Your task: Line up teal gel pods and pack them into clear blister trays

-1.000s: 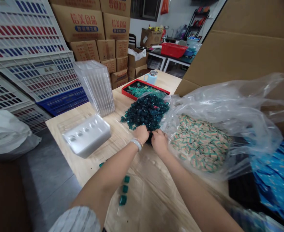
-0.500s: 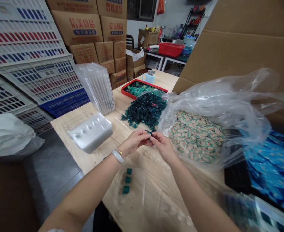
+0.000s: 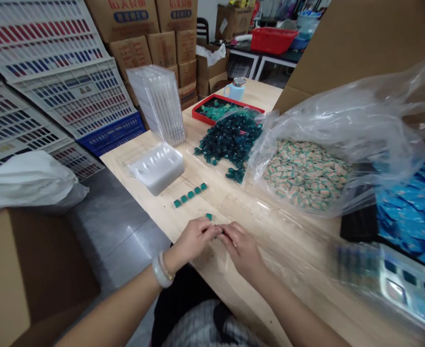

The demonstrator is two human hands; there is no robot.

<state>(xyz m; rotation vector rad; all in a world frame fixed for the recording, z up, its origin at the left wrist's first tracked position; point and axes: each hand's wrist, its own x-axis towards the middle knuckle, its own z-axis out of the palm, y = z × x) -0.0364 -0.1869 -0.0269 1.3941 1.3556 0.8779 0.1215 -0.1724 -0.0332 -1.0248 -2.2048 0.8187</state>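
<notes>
1. In the head view, saw the left hand (image 3: 193,239) with fingers curled inward, thumb and forefinger drawn into a pinch.
2. Saw the right hand (image 3: 244,250) facing it, fingers bent likewise, tips meeting the left's.
3. Glimpsed a small dark piece (image 3: 218,234) where the fingertips met, over the near side of the light wooden table (image 3: 215,198); judged it pinched by both, could not tell its full shape.
4. Found a single glossy green block (image 3: 209,217) just beyond the left hand, apart from a slanting row of five green blocks (image 3: 190,194) farther left.
5. Noted, farther off, a loose heap of dark teal pieces (image 3: 230,137), left of a clear plastic bag (image 3: 342,118).
6. Judged the step in hand as two-handed fingertip work; called next for a light, steady pinch, well clear of the single block.
</notes>
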